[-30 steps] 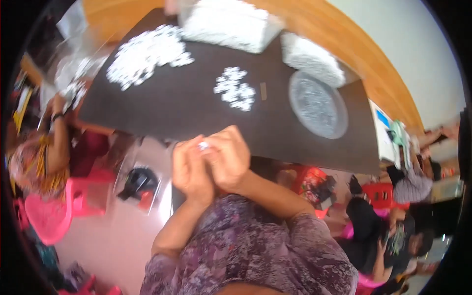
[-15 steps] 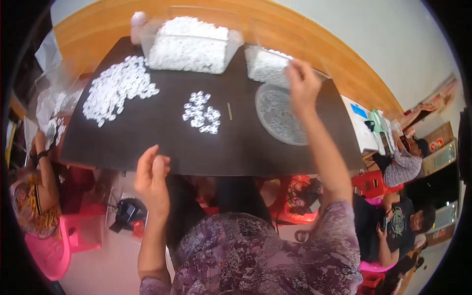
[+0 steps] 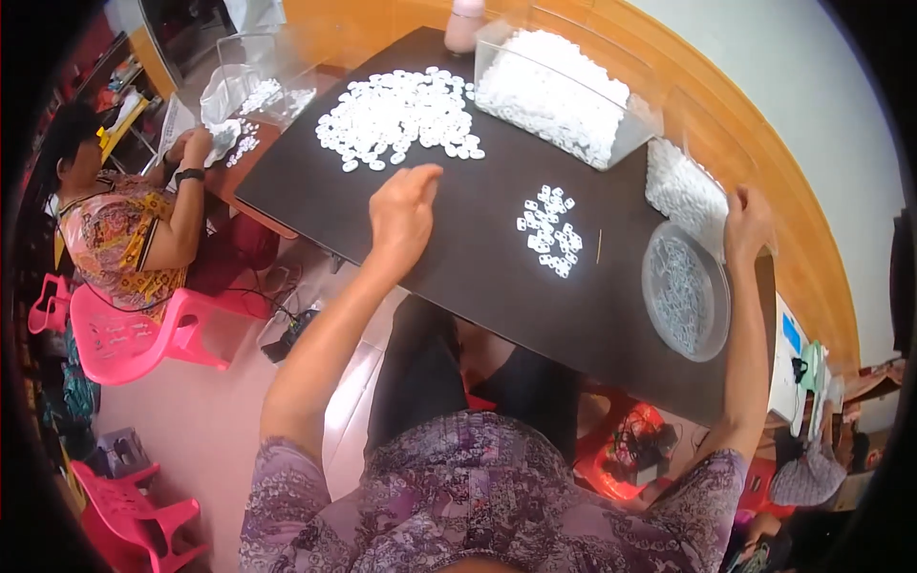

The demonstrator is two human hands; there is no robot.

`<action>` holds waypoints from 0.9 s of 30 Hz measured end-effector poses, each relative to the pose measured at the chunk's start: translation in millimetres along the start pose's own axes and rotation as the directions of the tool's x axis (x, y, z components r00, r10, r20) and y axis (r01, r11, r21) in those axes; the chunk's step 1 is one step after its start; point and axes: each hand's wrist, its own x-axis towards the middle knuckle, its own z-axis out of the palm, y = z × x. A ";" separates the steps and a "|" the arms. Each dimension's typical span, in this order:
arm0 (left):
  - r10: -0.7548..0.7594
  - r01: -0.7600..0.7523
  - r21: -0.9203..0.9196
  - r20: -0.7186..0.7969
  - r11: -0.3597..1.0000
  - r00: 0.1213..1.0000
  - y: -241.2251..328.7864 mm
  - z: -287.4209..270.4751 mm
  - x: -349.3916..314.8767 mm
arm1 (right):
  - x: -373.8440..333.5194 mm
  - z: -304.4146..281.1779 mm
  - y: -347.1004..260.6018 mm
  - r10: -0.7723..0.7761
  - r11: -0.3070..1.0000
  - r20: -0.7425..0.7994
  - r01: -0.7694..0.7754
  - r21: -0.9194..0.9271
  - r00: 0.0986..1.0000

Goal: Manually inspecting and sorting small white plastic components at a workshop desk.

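My left hand point(image 3: 403, 218) hangs over the dark table point(image 3: 449, 229), its fingers curled together. Just beyond it spreads a loose pile of small white oval pieces point(image 3: 396, 119). What the hand holds, if anything, is hidden. On the right, my right hand point(image 3: 749, 227) is at the near end of a clear bin of small white pieces point(image 3: 683, 191), fingers bent inward; their contents cannot be made out. Beside that wrist lies a round clear tray point(image 3: 653, 298) of small grey metal-looking parts point(image 3: 684, 291). A smaller group of white pieces point(image 3: 549, 234) sits mid-table next to a thin yellowish stick point(image 3: 600, 246).
A large clear bin heaped with white pieces point(image 3: 554, 95) stands at the back, next to a pink bottle point(image 3: 464, 27). Another person point(image 3: 124, 210) works with white pieces at the left. Pink plastic chairs point(image 3: 143, 329) stand on the floor there.
The view has swung left, so the table sits further right. My left hand has gone from spread fingers to curled ones, closer to the large pile. My right hand has dropped lower beside its bin.
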 end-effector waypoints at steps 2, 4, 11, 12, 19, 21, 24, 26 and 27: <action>0.047 -0.062 0.155 0.095 0.986 0.994 -9.0 13.0 18.0 | -12.8 -8.3 -29.3 -0.043 0.997 0.016 0.042 0.058 0.999; 0.076 -0.098 0.201 0.116 0.975 0.990 -16.5 24.6 29.2 | -25.6 -17.6 -52.6 -0.141 0.981 0.027 0.136 0.136 0.990; 0.210 -0.295 0.248 0.318 0.923 0.924 -23.1 65.8 46.1 | -56.1 -37.0 -99.2 -0.370 0.882 -0.008 0.354 0.312 0.929; 0.221 -0.311 0.265 0.321 0.913 0.921 -23.7 69.5 47.0 | -58.1 -38.2 -103.7 -0.362 0.888 0.009 0.342 0.306 0.932; 0.370 -0.465 0.257 0.345 0.847 0.863 -20.6 73.0 57.5 | -75.2 -36.1 -127.7 -0.353 0.848 0.034 0.304 0.434 0.935; 0.373 -0.478 0.248 0.374 0.842 0.849 -18.4 68.5 53.2 | -84.1 -32.2 -135.6 -0.385 0.824 0.105 0.290 0.487 0.917; 0.367 -0.489 0.284 0.388 0.825 0.845 -12.0 57.3 44.0 | -94.5 -20.2 -151.3 -0.408 0.775 0.127 0.269 0.572 0.904; 0.357 -0.453 0.232 0.360 0.861 0.862 0.0 51.0 33.8 | -99.2 -11.4 -160.6 -0.407 0.758 0.133 0.253 0.601 0.904; 0.348 -0.419 0.172 0.333 0.892 0.876 9.2 49.6 28.0 | -100.6 -7.6 -164.2 -0.404 0.745 0.141 0.235 0.624 0.904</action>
